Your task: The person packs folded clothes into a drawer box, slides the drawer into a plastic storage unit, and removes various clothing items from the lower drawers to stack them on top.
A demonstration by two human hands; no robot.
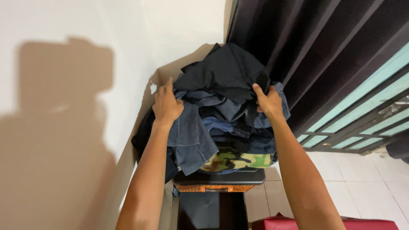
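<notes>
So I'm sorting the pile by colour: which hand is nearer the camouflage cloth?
Right. The right hand grips black cloth above the camouflage cloth, slightly right; the left hand rests farther up-left on denim.
</notes>
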